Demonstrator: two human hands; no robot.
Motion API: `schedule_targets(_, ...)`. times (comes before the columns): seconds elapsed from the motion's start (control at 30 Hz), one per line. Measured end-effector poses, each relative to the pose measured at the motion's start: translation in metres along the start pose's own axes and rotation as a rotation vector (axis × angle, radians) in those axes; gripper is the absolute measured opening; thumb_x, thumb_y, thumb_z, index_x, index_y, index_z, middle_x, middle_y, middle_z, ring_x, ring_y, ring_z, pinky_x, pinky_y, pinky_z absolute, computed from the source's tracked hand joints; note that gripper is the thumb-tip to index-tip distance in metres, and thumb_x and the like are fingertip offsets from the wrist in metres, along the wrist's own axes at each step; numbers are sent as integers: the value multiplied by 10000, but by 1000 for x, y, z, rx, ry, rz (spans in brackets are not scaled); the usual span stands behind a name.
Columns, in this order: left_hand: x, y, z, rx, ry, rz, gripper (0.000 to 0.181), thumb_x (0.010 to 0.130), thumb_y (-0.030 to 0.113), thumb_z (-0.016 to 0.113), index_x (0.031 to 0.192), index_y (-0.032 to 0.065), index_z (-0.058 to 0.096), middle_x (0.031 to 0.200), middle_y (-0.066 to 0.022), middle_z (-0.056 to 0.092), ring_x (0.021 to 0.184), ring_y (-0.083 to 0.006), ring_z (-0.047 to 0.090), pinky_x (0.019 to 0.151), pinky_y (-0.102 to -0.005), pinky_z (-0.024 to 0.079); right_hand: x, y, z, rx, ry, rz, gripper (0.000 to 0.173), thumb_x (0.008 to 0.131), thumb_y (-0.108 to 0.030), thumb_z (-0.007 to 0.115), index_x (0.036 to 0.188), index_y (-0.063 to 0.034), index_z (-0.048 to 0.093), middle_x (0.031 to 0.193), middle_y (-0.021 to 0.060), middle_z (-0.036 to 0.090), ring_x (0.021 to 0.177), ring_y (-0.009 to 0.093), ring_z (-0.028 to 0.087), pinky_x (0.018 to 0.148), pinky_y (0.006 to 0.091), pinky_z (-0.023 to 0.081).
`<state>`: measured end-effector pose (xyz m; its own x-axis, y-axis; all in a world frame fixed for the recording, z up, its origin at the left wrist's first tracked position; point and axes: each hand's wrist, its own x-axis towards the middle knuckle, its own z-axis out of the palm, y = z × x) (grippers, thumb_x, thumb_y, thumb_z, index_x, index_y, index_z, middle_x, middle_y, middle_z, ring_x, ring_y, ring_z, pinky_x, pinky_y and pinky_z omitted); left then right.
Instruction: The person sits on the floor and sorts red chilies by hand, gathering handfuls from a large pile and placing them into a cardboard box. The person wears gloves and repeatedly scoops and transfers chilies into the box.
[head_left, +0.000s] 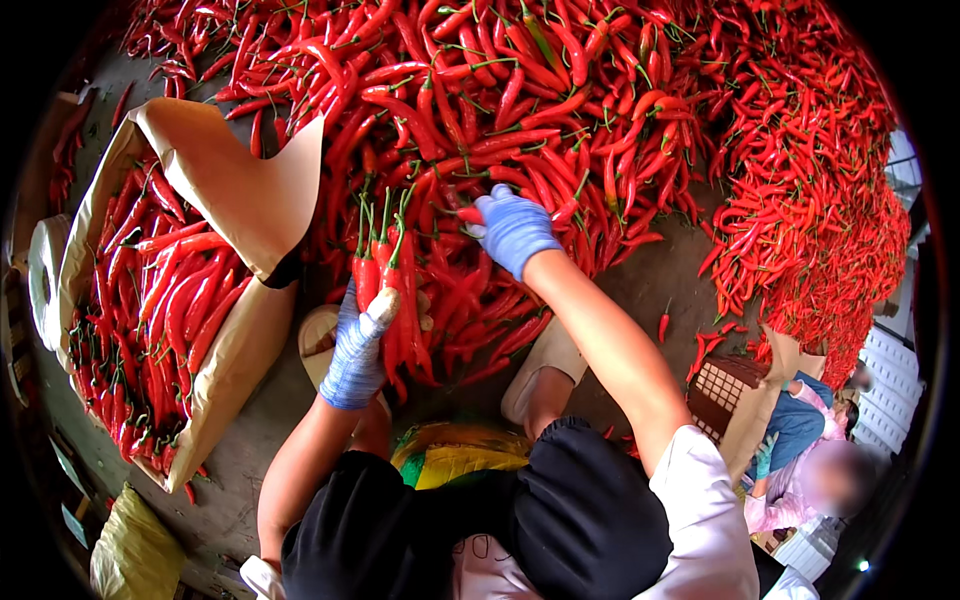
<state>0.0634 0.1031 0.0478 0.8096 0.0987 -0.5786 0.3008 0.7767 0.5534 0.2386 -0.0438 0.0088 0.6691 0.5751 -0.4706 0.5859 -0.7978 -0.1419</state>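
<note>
Several red chili peppers (397, 300) stand bunched in my left hand (356, 345), their green stems pointing up and away from me. Both hands wear blue knit gloves; on the left one the fingertips look pale. My right hand (516, 229) is closed around a red chili (470, 215) at the near side of a large heap of red chilies (450, 142). Part of that chili is hidden by the glove. To my left sits a paper-lined container (247, 360) filled with red chilies (176, 300), with a brown paper flap (232, 172) folded up at its far side.
A second, wider chili heap (817, 187) spreads at the right. Two people (795, 465) sit at the lower right, near a brown plastic crate (720, 397). My feet in sandals (536, 375) flank the near chilies. A yellowish sack (135, 547) lies at the lower left, and a white roll (46, 277) stands beyond the container.
</note>
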Motion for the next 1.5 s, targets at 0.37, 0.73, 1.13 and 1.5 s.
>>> schedule_targets(0.37, 21, -11, 19, -16, -19, 231, 831, 693, 209, 695, 1354, 87, 208, 1292, -85, 387, 1179, -212, 404, 982, -352, 330, -36, -76, 22, 1205, 185, -38, 679, 818, -499, 525, 1218, -3, 292, 1105, 158, 473, 1017, 230, 470, 881, 334, 374)
schedule_targets(0.73, 5, 77, 27, 138, 45, 330, 779, 651, 210, 721, 1291, 50, 308, 1211, -71, 454, 1093, -176, 449, 930, -328, 360, -28, -117, -78, 443, 355, -520, 862, 760, -569, 500, 1322, 5, 190, 1285, 222, 306, 1176, 342, 356, 975, 388, 303)
schedule_targets(1.13, 34, 140, -7, -119, -197, 495, 681, 734, 247, 663, 1278, 28, 317, 1160, -118, 473, 861, -191, 539, 678, -334, 493, 184, -124, -117, -276, 659, -483, 643, 747, -504, 543, 1263, -144, 410, 1207, 142, 457, 1086, 283, 489, 912, 509, 311)
schedule_targets(1.5, 31, 141, -21, -250, -180, 520, 656, 755, 289, 644, 1261, 6, 338, 1140, -133, 490, 899, -191, 548, 712, -330, 495, 98, -54, -150, -212, -366, -71, 696, 748, -584, 454, 1268, -125, 406, 1241, 144, 488, 1095, 296, 506, 899, 406, 401)
